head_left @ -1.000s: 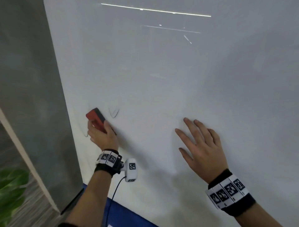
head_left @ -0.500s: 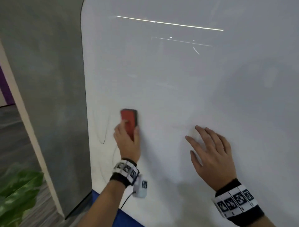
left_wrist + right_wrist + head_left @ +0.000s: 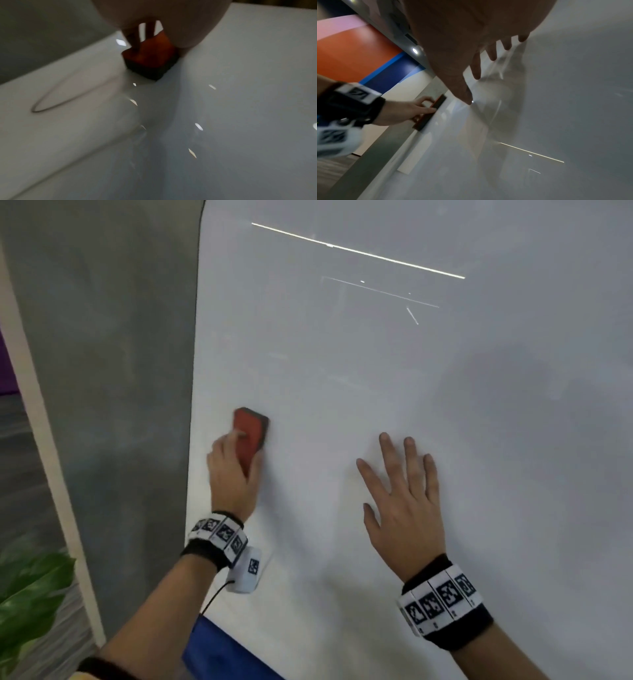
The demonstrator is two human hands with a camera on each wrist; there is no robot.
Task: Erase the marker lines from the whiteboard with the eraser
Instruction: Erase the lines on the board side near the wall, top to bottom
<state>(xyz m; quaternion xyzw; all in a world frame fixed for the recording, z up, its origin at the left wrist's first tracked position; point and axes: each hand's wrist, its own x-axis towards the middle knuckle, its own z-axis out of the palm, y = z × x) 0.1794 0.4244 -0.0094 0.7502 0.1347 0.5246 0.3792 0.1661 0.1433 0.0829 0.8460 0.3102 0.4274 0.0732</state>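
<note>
Our left hand presses a red, black-felted block eraser flat on the glossy white whiteboard near its left edge, grip grasping it; a thin curved marker line lies beside it. Our right hand, grip released, rests flat.

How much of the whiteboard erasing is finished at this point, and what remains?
Done: the whiteboard around the flat right hand shows no marker lines in the head view. In hand: the left hand grips the red eraser, pressed to the board near its left edge. Left: a curved marker line shows in the left wrist view, beside the eraser.
</note>
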